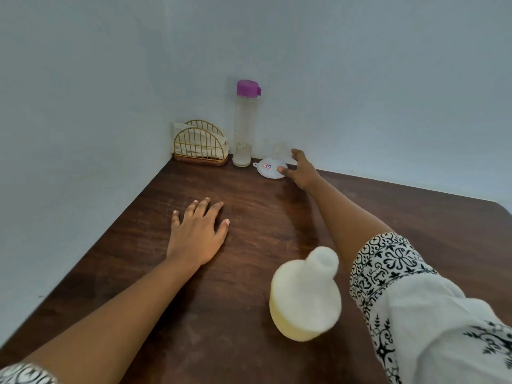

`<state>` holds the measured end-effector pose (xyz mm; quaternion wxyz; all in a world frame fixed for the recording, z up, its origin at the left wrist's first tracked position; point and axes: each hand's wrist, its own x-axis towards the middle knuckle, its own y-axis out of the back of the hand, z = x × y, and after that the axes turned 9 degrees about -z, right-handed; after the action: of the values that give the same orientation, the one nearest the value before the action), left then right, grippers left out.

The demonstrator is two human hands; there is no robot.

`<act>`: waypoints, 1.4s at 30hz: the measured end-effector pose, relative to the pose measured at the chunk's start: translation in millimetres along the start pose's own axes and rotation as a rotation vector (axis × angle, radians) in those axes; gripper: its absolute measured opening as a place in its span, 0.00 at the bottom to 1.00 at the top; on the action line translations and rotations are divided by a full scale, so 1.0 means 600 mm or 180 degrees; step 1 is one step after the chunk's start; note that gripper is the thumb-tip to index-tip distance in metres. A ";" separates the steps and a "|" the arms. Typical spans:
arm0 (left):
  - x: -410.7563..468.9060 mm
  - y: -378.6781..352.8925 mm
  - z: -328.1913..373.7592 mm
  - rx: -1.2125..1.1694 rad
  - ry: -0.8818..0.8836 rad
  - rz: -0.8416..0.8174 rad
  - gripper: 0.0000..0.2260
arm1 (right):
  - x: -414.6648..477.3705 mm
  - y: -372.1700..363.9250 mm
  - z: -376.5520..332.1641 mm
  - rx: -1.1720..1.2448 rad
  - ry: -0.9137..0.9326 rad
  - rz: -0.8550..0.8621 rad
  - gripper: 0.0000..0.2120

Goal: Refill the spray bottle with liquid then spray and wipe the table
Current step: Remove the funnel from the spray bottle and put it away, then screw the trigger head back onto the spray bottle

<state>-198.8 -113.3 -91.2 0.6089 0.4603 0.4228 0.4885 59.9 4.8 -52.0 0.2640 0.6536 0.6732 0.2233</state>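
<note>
A white translucent bottle with an open neck and no spray head stands on the dark wooden table near me; it holds pale yellowish liquid. A white funnel lies upside down near the far corner. My right hand reaches to it, thumb and fingers spread around its rim and touching it. A tall clear bottle with a purple cap stands just left of the funnel, with a little liquid at the bottom. My left hand rests flat on the table, fingers apart, holding nothing.
A gold wire napkin holder with white napkins stands in the corner, left of the tall bottle. Pale blue walls close the table on the left and at the back. The table's right edge shows at the far right.
</note>
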 end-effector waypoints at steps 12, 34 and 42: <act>-0.078 0.036 0.017 -0.1098 -0.0632 0.0734 0.13 | -0.420 0.142 0.008 -0.1645 -0.0184 -0.0327 0.04; -0.442 -0.005 0.344 -0.5356 0.0407 -0.3005 0.07 | -0.504 0.114 0.086 0.1176 -0.1740 0.0480 0.24; -0.412 0.139 0.265 -0.4972 -0.0638 -0.1799 0.05 | -0.509 0.161 -0.008 0.3582 -0.0862 0.0645 0.11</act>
<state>-103.2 -371.7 41.1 0.8870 -0.1762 0.0061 0.4268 132.1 -295.1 33.2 -0.0626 0.7770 0.5827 -0.2298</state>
